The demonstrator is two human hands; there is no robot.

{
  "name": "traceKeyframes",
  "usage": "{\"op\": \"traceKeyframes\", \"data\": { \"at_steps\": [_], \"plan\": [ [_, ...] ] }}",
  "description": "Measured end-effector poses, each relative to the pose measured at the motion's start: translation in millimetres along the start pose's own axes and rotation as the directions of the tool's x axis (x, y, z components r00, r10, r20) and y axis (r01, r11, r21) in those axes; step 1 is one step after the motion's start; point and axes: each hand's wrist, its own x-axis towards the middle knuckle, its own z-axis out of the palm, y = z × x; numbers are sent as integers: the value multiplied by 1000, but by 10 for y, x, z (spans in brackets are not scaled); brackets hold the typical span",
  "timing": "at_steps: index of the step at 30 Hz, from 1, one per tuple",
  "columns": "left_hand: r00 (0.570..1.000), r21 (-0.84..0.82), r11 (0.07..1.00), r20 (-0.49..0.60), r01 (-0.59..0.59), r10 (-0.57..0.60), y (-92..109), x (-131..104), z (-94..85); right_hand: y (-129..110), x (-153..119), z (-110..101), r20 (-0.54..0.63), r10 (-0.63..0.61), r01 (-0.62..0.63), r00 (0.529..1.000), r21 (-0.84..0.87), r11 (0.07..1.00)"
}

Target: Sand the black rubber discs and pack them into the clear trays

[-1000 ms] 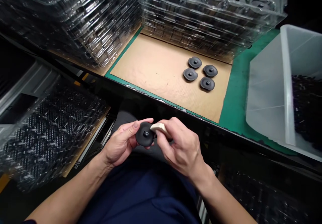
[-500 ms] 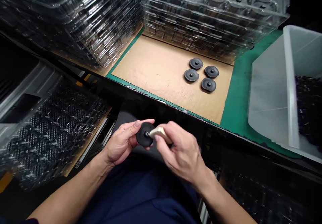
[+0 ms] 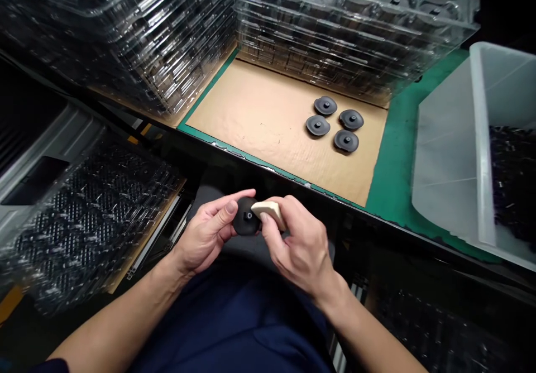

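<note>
Above my lap, my left hand (image 3: 209, 228) grips a round black disc (image 3: 244, 225) by its edge, with the small raised hub facing up. My right hand (image 3: 299, 244) pinches a pale cream block (image 3: 268, 211), its near end against or just over the disc's right side. The block's material cannot be made out. Several similar black discs with hubs lie on the brown cardboard sheet (image 3: 259, 110), among them a front one (image 3: 346, 140) and a left one (image 3: 317, 125).
Tall stacks of clear plastic trays stand at the left (image 3: 138, 43) and back (image 3: 335, 32). A translucent bin (image 3: 483, 149) with dark small parts sits right on the green tabletop (image 3: 393, 177). More clear trays (image 3: 84, 222) lie lower left. The table's front edge runs just beyond my hands.
The disc in my left hand has shifted slightly right and up, and its facing has turned. The cream block has moved up along the disc, showing more of its flat side.
</note>
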Motion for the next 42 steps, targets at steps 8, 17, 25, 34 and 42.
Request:
{"op": "traceKeyframes", "data": {
  "at_steps": [8,17,25,34,42],
  "plan": [
    [976,91,983,134,160,-171,15,32,-99,42,-24,-31,62,-150,154,987,-78,985],
    [1000,13,1000,-8,25,-25,9,48,-89,50,-71,116,107,181,-199,978,186,962],
    [920,155,932,174,328,-353,-22,93,-208,137,-46,54,126,-388,403,913,-128,906],
    [971,66,975,-99,-212,218,-60,76,-34,109,-38,197,314,407,-508,858,395,766],
    [966,92,971,115,222,-232,-46,79,-222,154,-12,98,25,-161,161,987,9,987]
  ]
}}
